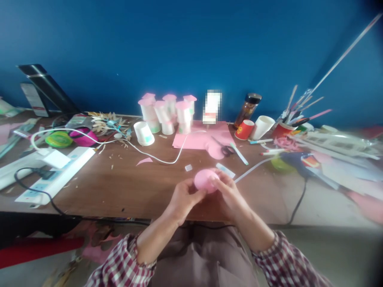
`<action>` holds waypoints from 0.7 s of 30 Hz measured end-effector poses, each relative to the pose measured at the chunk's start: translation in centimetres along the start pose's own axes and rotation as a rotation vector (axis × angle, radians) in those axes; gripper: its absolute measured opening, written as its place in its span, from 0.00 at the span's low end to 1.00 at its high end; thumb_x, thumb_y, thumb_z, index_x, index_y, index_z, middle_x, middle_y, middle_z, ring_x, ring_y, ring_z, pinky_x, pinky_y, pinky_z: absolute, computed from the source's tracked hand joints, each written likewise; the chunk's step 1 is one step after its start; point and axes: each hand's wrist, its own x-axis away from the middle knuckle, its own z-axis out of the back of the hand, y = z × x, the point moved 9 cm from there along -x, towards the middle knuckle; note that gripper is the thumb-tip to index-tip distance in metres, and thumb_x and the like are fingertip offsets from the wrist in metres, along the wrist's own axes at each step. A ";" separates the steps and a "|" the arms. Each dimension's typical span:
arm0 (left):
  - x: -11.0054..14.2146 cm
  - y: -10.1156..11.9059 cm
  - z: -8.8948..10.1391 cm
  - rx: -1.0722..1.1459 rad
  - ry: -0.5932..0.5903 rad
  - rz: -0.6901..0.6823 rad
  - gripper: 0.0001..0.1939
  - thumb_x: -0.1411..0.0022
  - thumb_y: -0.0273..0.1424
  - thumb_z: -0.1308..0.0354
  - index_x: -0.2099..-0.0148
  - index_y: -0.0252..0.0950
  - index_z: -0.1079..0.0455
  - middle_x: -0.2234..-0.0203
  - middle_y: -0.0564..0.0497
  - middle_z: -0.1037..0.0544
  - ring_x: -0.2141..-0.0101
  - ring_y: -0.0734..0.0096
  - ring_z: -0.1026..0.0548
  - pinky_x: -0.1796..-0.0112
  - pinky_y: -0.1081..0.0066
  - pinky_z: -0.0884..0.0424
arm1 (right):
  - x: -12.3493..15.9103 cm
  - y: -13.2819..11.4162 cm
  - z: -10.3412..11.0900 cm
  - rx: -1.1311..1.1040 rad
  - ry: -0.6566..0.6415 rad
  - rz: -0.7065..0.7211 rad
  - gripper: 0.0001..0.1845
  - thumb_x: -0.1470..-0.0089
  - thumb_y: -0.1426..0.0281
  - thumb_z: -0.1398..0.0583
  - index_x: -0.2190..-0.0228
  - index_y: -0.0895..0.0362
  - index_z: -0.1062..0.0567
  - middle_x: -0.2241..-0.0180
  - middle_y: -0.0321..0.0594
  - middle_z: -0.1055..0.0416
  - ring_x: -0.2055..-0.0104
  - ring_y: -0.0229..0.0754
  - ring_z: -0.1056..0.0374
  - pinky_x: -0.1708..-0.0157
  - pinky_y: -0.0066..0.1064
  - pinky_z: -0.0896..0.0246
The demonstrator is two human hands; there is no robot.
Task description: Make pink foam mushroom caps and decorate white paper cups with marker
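Between both hands, above the front of the brown table, is a round pink paper piece (204, 179). My left hand (186, 196) pinches its left edge, thumb in front. My right hand (225, 187) grips the right side, with the thumb pressed on its face. Most of the fingers behind the paper are hidden. Beyond the hands lie a small clear piece (188, 168), a pale blue-and-white strip (226, 170), black scissors (226, 150) and a stack of pink paper (191, 140).
Several white paper cups with pink tops (183, 115) stand near the blue wall, beside a single white cup (144, 133). A white cable (149, 157) crosses the table from a power strip (56, 179). On the right are a red cup (244, 130), a glue gun (299, 161) and clutter.
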 end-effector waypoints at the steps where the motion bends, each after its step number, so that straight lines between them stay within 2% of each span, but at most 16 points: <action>1: 0.0 0.1 -0.1 0.002 -0.005 -0.004 0.17 0.53 0.34 0.33 0.61 0.30 0.29 0.73 0.50 0.23 0.75 0.77 0.30 0.73 0.76 0.35 | 0.0 0.0 0.1 0.004 0.007 0.005 0.13 0.53 0.65 0.35 0.65 0.55 0.29 0.67 0.37 0.28 0.69 0.37 0.32 0.70 0.28 0.37; 9: 0.2 0.3 -0.2 0.061 -0.021 -0.034 0.24 0.52 0.31 0.33 0.53 0.31 0.34 0.66 0.45 0.22 0.66 0.69 0.25 0.66 0.73 0.30 | -0.1 0.4 1.8 0.121 0.141 0.031 0.23 0.58 0.64 0.32 0.60 0.54 0.32 0.72 0.34 0.28 0.74 0.36 0.32 0.75 0.27 0.36; 15: 0.4 1.3 -0.4 0.076 -0.051 -0.100 0.27 0.52 0.31 0.33 0.49 0.33 0.36 0.59 0.42 0.23 0.59 0.63 0.25 0.58 0.68 0.30 | 0.0 0.3 2.1 0.110 0.193 0.008 0.24 0.59 0.63 0.31 0.60 0.54 0.31 0.74 0.34 0.28 0.75 0.37 0.32 0.76 0.27 0.37; 21: 0.4 1.0 -0.4 0.114 -0.041 -0.082 0.30 0.51 0.30 0.34 0.47 0.32 0.39 0.60 0.41 0.23 0.60 0.64 0.25 0.58 0.67 0.30 | 0.0 0.6 1.9 0.074 0.188 -0.008 0.25 0.59 0.64 0.32 0.59 0.55 0.31 0.74 0.34 0.28 0.74 0.38 0.32 0.74 0.28 0.36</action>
